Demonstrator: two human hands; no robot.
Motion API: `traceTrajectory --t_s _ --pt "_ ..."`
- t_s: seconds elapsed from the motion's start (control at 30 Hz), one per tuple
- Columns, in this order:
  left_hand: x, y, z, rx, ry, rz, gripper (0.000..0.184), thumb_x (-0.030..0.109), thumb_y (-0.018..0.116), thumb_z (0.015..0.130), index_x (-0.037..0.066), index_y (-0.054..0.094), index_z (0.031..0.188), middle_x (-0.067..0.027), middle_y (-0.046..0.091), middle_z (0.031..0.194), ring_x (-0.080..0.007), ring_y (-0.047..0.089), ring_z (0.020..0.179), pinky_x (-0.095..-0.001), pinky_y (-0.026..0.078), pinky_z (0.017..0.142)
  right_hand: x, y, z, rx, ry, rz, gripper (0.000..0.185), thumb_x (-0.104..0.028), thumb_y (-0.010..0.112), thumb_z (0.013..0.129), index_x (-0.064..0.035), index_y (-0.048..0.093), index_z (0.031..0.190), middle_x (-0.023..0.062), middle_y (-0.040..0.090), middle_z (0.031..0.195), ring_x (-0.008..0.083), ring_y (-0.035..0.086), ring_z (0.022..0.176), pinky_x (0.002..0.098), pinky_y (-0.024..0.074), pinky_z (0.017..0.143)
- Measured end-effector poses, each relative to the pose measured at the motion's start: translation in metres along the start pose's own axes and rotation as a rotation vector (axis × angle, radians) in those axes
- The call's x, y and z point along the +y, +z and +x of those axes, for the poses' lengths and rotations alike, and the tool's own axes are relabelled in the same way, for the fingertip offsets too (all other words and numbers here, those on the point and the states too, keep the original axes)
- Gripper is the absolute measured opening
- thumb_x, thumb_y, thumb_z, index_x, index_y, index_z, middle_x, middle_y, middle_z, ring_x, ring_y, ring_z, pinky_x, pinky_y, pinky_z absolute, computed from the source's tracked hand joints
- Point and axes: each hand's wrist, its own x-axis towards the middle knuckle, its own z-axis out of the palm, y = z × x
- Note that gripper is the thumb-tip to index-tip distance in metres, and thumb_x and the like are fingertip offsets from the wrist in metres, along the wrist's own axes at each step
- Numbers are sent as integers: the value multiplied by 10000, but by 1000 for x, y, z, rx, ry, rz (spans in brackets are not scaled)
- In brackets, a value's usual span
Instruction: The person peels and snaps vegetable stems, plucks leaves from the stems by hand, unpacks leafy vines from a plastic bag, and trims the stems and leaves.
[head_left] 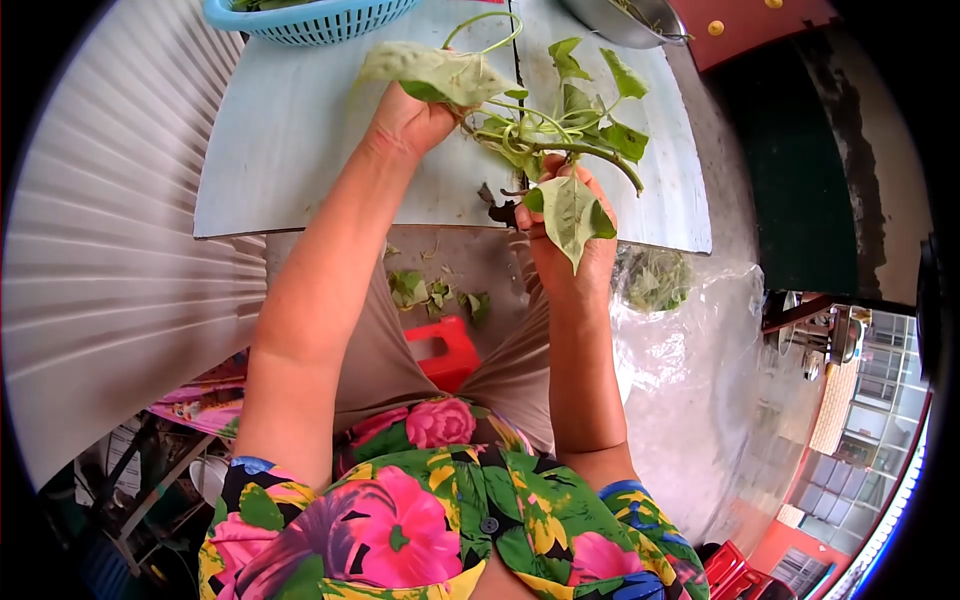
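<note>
Left hand (413,120) gripping leafy stem (600,153) extending past right hand (546,248).

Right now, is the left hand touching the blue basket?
Apart: the head view shows pale tabletop between the left hand and the blue basket.

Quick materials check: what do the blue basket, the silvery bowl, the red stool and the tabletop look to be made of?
Blue basket: plastic, evenly coloured, with regular moulded-looking slots.
Silvery bowl: probably metal, perhaps stainless steel, given its grey sheen.
Red stool: likely glossy plastic; uniform colour, rounded cut-out.
Tabletop: pale, smooth; painted board or laminate, I can't tell which.
</note>
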Motion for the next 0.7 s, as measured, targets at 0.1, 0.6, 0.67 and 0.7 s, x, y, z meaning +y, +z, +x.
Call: traceTrajectory --t_s 0.1,0.6,0.67,0.7 --pt "4 -10 4 -124 -18 62 122 64 532 779 -21 497 860 -58 472 614 -178 480 588 -359 458 670 -4 2 -6 -38 -30 156 176 -144 519 842 -2 574 931 69 595 868 114 550 655 251 451 528" --pt "9 -13 4 -270 -255 -179 201 88 388 878 -46 523 811 -17 383 542 -130 349 507 -268 386 593 -26 -5 -10 93 -472 -611 103 -81 581 807 -27 618 887 25 545 893 42 479 541 164 366 453" --pt "8 -14 5 -250 -232 -162 209 102 389 884 -46 523 822 -15 376 537 -125 344 505 -273 393 587 -38 1 -10 82 -478 -596 89 -90 571 815 -12 594 852 17 553 775 45 460 480 163 332 394" --pt "8 -15 5 -252 -233 -165 209 102 389 884 -46 523 822 -15 376 537 -125 344 505 -273 393 587 -45 5 -9 118 -485 -616 94 -96 567 819 -10 591 849 19 555 760 47 459 480 164 330 394"
